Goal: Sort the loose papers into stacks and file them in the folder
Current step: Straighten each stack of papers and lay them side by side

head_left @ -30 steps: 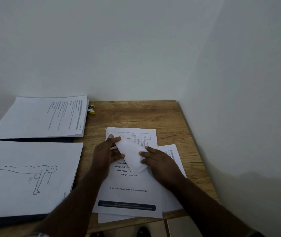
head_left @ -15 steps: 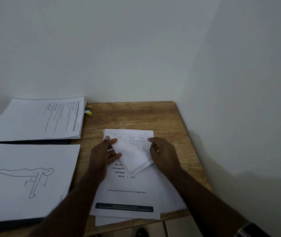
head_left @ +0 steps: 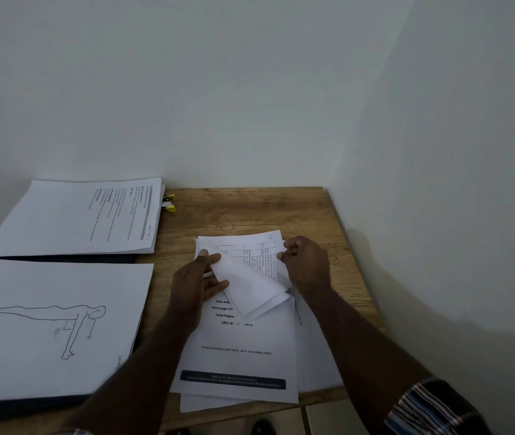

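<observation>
Wooden desk (head_left: 249,211): left hand (head_left: 195,282) pinches a folded sheet (head_left: 249,285), right hand (head_left: 306,265) pinches its right edge, over loose papers (head_left: 237,353).

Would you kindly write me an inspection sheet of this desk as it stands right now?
Surface: wooden table in a wall corner.
Job's things: loose papers piled in front; folded-over sheet on top; text stack and figure-drawing stack lie on a dark folder.
Clutter: yellow clip beside the text stack.
Grippers: left hand holds the folded sheet; right hand pinches its right edge.
Cables: nothing seen.
Surroundings: plain white walls.
</observation>
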